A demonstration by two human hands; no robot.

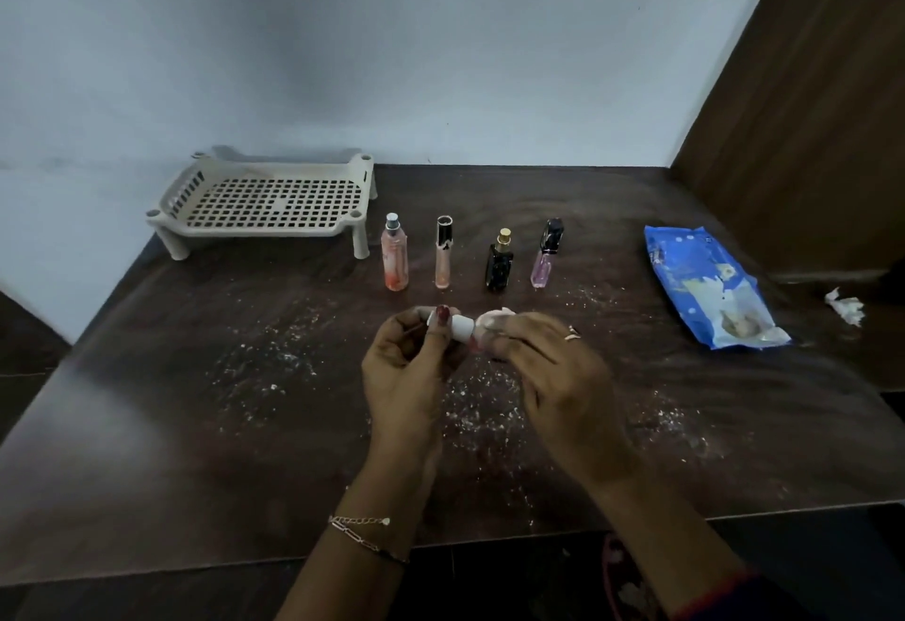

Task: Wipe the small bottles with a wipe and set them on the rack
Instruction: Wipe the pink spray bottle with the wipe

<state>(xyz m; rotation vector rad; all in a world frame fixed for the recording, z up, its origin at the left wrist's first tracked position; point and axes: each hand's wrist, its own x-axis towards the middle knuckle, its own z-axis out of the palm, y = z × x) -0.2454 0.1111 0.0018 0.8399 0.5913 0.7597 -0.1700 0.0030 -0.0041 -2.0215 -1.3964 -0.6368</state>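
My left hand [411,361] grips a small bottle with a white cap [461,326] above the middle of the dark table. My right hand [548,365] holds a crumpled white wipe [492,319] wrapped around the bottle's other end, hiding its body. Behind my hands several bottles stand in a row: a pink spray bottle [394,255], a slim peach tube with a black cap [443,253], a black bottle with a gold top [499,262] and a lilac bottle with a black cap [546,255]. The cream perforated rack [264,204] stands at the back left with nothing on it.
A blue pack of wipes [705,282] lies on the table at the right. A crumpled used tissue [845,307] sits at the far right edge. White crumbs are scattered over the table [196,400]. A brown wooden panel [808,106] rises at the right.
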